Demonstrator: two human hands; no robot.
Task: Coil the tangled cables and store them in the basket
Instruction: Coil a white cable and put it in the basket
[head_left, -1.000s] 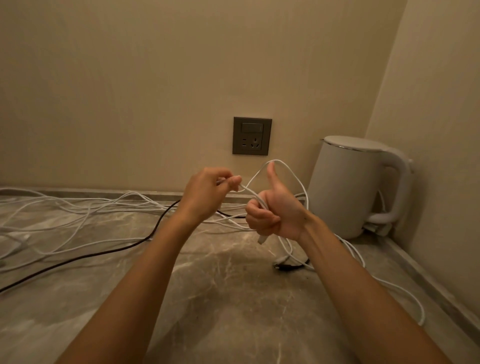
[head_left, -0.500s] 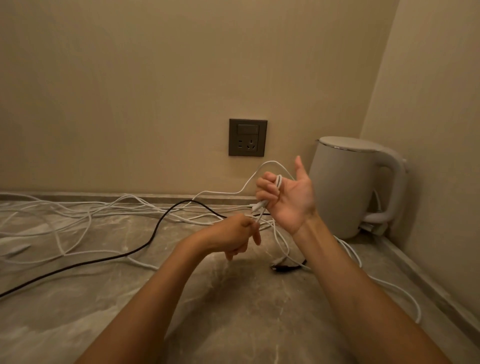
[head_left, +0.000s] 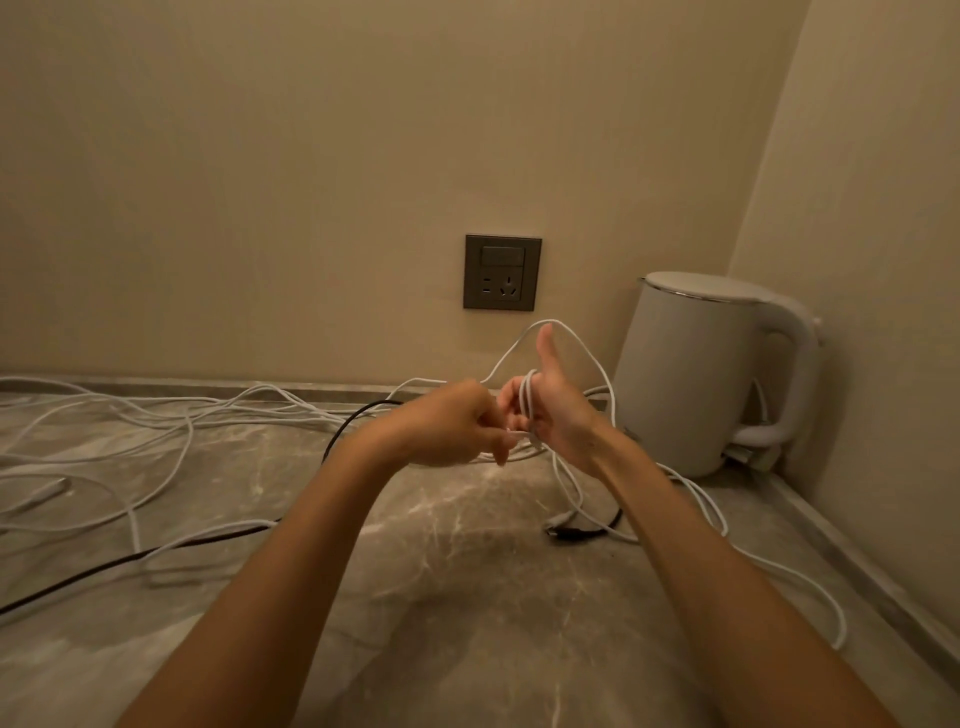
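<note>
Left hand (head_left: 452, 423) pinches the white cable (head_left: 530, 402) looped round the right hand (head_left: 561, 415), its grip curled; slack may snag the kettle (head_left: 701, 374).

A white kettle (head_left: 706, 374) stands near a wall socket (head_left: 502, 273).

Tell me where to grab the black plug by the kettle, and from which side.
Pinch the black plug across its rigid body, not the cord curving off behind it. Come from above: it lies flat on the counter, bare stone nearside.
</note>
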